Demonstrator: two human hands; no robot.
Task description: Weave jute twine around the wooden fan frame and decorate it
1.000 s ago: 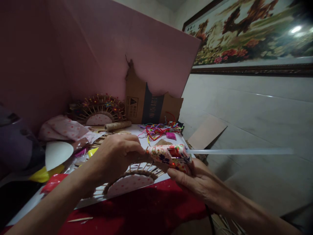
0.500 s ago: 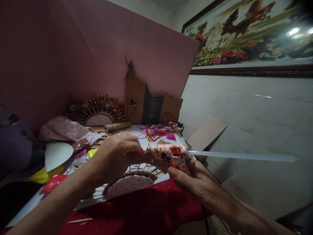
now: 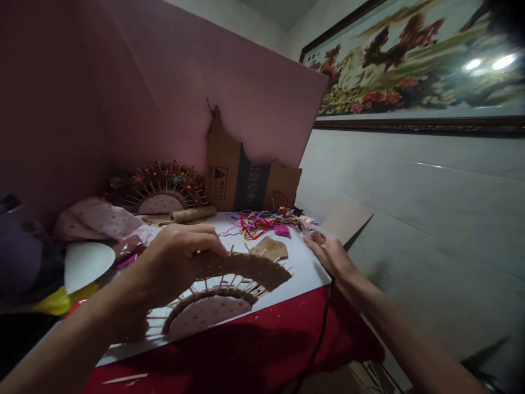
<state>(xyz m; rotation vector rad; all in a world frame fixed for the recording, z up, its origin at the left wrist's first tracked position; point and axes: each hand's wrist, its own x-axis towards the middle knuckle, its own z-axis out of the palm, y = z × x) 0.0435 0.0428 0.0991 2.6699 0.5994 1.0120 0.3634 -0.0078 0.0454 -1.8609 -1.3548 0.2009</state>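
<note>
My left hand (image 3: pixel 176 257) is closed over the left part of the brown woven band (image 3: pixel 250 266) of a fan-shaped stick craft piece (image 3: pixel 209 309), which lies on a white board (image 3: pixel 301 265). My right hand (image 3: pixel 332 254) reaches to the board's far right corner and is smeared by motion. Its fingertips are at a floral-wrapped glue gun (image 3: pixel 307 222). A black cord (image 3: pixel 322 328) runs from under that hand down over the red cloth (image 3: pixel 246 350). I cannot make out whether the hand grips the gun.
A second fan craft (image 3: pixel 159 186) and a torn cardboard box (image 3: pixel 238 180) lean against the pink backboard. Coloured yarn (image 3: pixel 262 221), a twine roll (image 3: pixel 192 213), a cardboard scrap (image 3: pixel 270 249), dotted fabric (image 3: pixel 98 219) and a white oval (image 3: pixel 86 260) lie around. A stick (image 3: pixel 125 378) lies on the cloth.
My right hand has carried the glue gun away from the brown band to the far right corner of the board. The long glue stick is out of sight. My left hand stays.
</note>
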